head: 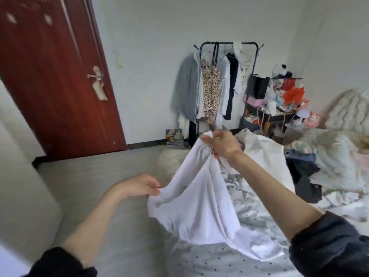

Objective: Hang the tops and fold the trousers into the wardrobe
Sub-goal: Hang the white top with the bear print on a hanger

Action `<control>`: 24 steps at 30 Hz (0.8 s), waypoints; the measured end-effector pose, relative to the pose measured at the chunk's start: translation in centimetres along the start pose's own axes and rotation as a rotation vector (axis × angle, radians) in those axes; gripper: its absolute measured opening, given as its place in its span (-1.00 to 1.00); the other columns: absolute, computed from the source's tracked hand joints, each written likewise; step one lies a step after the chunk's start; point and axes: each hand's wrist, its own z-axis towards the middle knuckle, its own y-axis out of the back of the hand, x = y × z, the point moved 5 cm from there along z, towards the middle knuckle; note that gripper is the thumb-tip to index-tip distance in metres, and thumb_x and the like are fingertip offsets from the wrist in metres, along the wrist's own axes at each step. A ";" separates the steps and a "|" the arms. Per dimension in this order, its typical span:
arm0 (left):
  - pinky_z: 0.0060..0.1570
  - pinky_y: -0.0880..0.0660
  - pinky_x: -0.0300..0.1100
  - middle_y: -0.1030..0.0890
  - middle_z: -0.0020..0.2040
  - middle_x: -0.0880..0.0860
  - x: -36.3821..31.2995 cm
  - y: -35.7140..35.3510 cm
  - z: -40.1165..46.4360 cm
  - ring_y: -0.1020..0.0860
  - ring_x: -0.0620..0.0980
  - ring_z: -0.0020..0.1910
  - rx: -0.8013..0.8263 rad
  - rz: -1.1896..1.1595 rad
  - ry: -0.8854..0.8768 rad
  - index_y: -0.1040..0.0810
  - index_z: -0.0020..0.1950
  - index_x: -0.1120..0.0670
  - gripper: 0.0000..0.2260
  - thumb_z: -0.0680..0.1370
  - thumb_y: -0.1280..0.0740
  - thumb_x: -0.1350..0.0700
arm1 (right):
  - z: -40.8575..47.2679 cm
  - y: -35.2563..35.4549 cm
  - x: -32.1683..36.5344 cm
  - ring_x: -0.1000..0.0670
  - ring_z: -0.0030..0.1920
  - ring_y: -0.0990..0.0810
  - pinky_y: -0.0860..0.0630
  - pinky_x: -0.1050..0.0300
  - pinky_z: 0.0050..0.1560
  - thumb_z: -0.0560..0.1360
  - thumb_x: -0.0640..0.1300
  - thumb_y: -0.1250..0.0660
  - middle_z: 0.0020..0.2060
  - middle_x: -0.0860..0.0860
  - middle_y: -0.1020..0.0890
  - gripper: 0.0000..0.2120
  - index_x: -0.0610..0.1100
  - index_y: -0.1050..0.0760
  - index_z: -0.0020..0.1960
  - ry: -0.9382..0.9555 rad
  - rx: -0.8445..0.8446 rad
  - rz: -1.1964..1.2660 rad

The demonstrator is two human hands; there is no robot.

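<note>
A white garment (201,202) hangs lifted above the bed, its lower part trailing onto the dotted bedding. My right hand (221,144) grips its top edge, bunched, at the centre of the view. My left hand (139,185) pinches a lower corner of the same garment out to the left. Another pale garment (263,150) lies crumpled behind my right hand. Dark trousers or similar dark clothes (305,172) are heaped on the bed to the right. A black clothes rack (231,44) by the far wall carries several hung tops, among them a leopard-print dress (210,90).
A dark red door (54,76) stands at the left. The bed (229,258) with dotted and pale grey bedding fills the lower right. A cluttered side table (279,108) with bags and boxes stands right of the rack. Grey floor (89,176) lies between door and bed.
</note>
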 end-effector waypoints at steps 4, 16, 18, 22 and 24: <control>-0.05 -0.42 -0.43 -0.54 0.07 0.01 2.9 3.3 -5.2 -0.52 -0.10 -0.02 -0.433 -0.304 -0.040 -0.48 0.23 0.11 -0.70 0.51 -0.39 0.19 | -1.7 -10.6 4.2 0.11 -0.60 -0.26 -0.15 0.25 -0.55 0.48 -0.17 -0.41 -0.56 0.04 -0.28 -0.60 -0.12 -0.26 -0.41 0.058 0.353 0.081; -0.36 -0.29 -0.30 -0.40 -0.41 -0.01 16.0 2.9 -24.3 -0.33 -0.12 -0.41 -1.015 -0.434 0.310 -0.41 -0.31 0.13 -0.77 0.51 -0.37 0.23 | -12.7 -31.2 9.2 0.21 -0.44 -0.48 -0.33 0.40 -0.48 0.42 -0.30 -0.39 -0.43 0.12 -0.51 -0.83 -0.09 -0.54 -0.28 0.409 1.021 -0.134; -0.39 -0.28 -0.32 -0.41 -0.43 -0.01 17.0 2.5 -27.4 -0.32 -0.14 -0.45 -1.082 -0.397 0.364 -0.42 -0.32 0.14 -0.78 0.50 -0.35 0.27 | -13.5 -33.2 8.4 0.07 -0.27 -0.53 -0.38 0.30 -0.32 0.40 -0.32 -0.36 -0.33 0.06 -0.54 -0.89 -0.13 -0.58 -0.15 0.580 0.900 -0.282; -0.52 -0.27 -0.41 -0.40 -0.51 -0.12 17.5 0.5 -34.1 -0.31 -0.18 -0.53 -1.268 -0.289 0.531 -0.41 -0.38 0.06 -0.76 0.45 -0.33 0.28 | -16.8 -38.5 6.2 -0.14 -0.04 -0.57 -0.42 0.14 -0.14 0.43 -0.30 -0.29 -0.10 -0.09 -0.61 -0.84 -0.12 -0.58 -0.07 0.694 0.796 -0.354; -0.48 -0.28 -0.41 -0.41 -0.50 -0.10 18.0 -0.4 -38.1 -0.32 -0.17 -0.50 -1.341 -0.209 0.647 -0.43 -0.37 0.07 -0.78 0.44 -0.34 0.26 | -18.9 -40.6 5.7 -0.18 -0.01 -0.57 -0.44 0.07 -0.08 0.43 -0.28 -0.29 -0.06 -0.14 -0.62 -0.86 -0.13 -0.57 -0.08 0.691 0.792 -0.353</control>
